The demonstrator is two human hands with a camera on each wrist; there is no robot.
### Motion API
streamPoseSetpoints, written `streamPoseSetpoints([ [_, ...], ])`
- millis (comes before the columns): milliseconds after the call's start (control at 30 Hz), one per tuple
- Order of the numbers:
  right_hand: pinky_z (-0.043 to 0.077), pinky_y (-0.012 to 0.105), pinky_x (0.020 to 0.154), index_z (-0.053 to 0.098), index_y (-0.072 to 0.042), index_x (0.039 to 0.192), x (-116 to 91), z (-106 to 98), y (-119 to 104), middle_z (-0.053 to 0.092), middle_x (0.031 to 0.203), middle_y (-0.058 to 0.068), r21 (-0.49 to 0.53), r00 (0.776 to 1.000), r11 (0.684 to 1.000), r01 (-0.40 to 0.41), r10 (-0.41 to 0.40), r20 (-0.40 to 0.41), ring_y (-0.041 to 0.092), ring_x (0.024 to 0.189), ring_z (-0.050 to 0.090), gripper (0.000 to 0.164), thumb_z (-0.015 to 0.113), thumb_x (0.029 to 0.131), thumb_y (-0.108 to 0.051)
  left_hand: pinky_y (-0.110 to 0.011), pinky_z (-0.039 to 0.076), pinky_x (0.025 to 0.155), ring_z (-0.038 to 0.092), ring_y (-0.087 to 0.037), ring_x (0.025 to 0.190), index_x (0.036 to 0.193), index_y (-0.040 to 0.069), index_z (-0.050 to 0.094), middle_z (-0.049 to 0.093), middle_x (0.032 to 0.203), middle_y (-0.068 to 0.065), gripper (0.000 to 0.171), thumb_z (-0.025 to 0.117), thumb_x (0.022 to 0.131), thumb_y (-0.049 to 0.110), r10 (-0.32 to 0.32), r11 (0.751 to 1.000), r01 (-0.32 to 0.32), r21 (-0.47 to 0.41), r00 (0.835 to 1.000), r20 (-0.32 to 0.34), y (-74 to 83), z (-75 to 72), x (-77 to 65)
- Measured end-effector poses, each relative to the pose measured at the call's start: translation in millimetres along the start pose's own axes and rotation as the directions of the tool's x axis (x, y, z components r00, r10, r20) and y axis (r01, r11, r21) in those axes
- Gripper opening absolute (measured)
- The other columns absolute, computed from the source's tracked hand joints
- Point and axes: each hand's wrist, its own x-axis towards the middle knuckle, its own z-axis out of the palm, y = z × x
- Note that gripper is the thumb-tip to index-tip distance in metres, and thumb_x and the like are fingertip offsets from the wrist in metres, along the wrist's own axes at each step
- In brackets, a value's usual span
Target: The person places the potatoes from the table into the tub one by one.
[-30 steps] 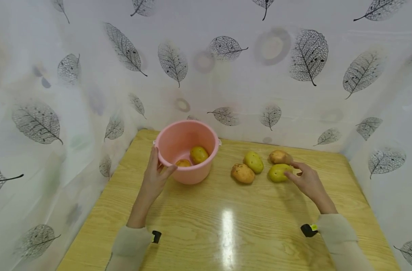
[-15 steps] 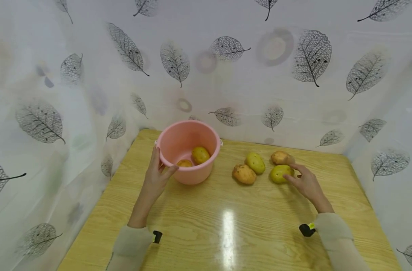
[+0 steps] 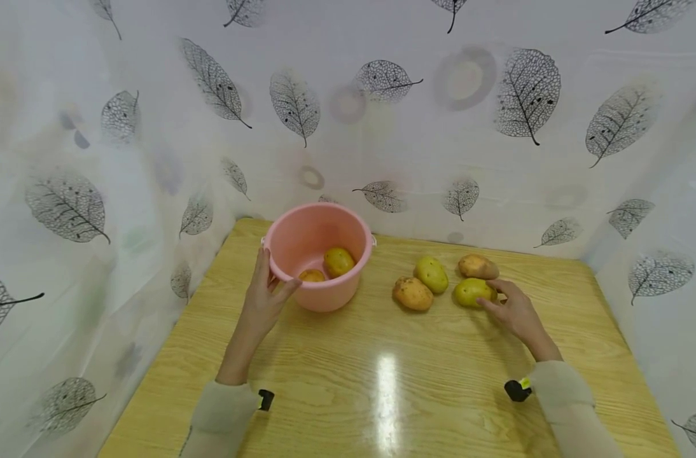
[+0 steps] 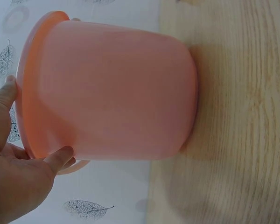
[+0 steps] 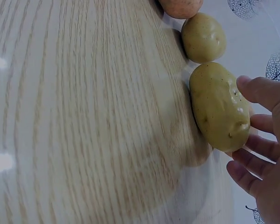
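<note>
My left hand grips the rim of a pink bucket at its near left side. Seen from the left wrist, the fingertips lie along the rim and the outer wall of the upright bucket. Inside it lie two potatoes, one yellowish and one partly hidden behind the near rim. My right hand pinches the right end of a yellow-green potato, thumb on the near side. The right wrist view has this potato between the thumb and fingers, low over the table.
A brown potato lies just behind the pinched one. To its left sit a yellow-green potato and a brown one, side by side. The wooden table ends at a leaf-printed curtain behind and on both sides.
My right hand has shifted very slightly at the yellow-green potato, its fingers closer round the end. The left hand and bucket stay put; the view itself shifted slightly.
</note>
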Motion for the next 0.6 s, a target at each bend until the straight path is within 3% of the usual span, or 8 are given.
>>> streamPoseSetpoints([
  [200, 0.050, 0.064, 0.092, 0.048, 0.014, 0.143, 0.3, 4.4, 0.8, 0.046, 0.134, 0.038, -0.022, 1.000, 1.000, -0.005, 0.005, 0.005, 0.051, 0.113, 0.053, 0.065, 0.070, 0.101, -0.030, -0.045, 0.033, 0.120, 0.022, -0.037, 0.154, 0.166, 0.009, -0.002, -0.010, 0.172, -0.008, 0.098, 0.070, 0.101, 0.021, 0.011, 1.000, -0.011, 0.000, 1.000, 0.001, -1.6, -1.4, 0.2],
  [400, 0.048, 0.052, 0.082, 0.047, 0.016, 0.143, 3.3, 10.0, 1.2, 0.047, 0.121, 0.033, -0.038, 0.999, 0.999, -0.033, 0.033, 0.008, 0.041, 0.102, 0.051, 0.069, 0.073, 0.099, -0.031, -0.046, 0.033, 0.120, 0.023, -0.036, 0.154, 0.166, 0.010, -0.001, -0.009, 0.172, -0.007, 0.098, 0.070, 0.101, 0.021, 0.016, 1.000, -0.016, -0.007, 1.000, 0.003, -1.2, -1.3, 0.1],
  [467, 0.047, 0.052, 0.082, 0.046, 0.016, 0.144, 4.3, 12.1, 1.5, 0.047, 0.120, 0.033, -0.038, 0.999, 0.998, -0.042, 0.043, 0.012, 0.041, 0.101, 0.050, 0.071, 0.074, 0.098, -0.031, -0.046, 0.033, 0.120, 0.023, -0.036, 0.154, 0.166, 0.010, -0.001, -0.009, 0.172, -0.007, 0.098, 0.070, 0.101, 0.020, 0.017, 1.000, -0.016, -0.006, 1.000, 0.003, -0.4, -1.1, -0.2],
  [600, 0.047, 0.062, 0.092, 0.043, 0.016, 0.145, 5.5, 16.5, 2.2, 0.046, 0.129, 0.038, -0.027, 0.999, 0.998, -0.049, 0.049, 0.018, 0.049, 0.114, 0.051, 0.074, 0.075, 0.098, -0.032, -0.046, 0.032, 0.120, 0.022, -0.036, 0.154, 0.166, 0.010, -0.002, -0.009, 0.172, -0.008, 0.097, 0.069, 0.101, 0.017, 0.017, 1.000, -0.017, -0.003, 1.000, 0.002, 0.7, -1.0, -0.9],
])
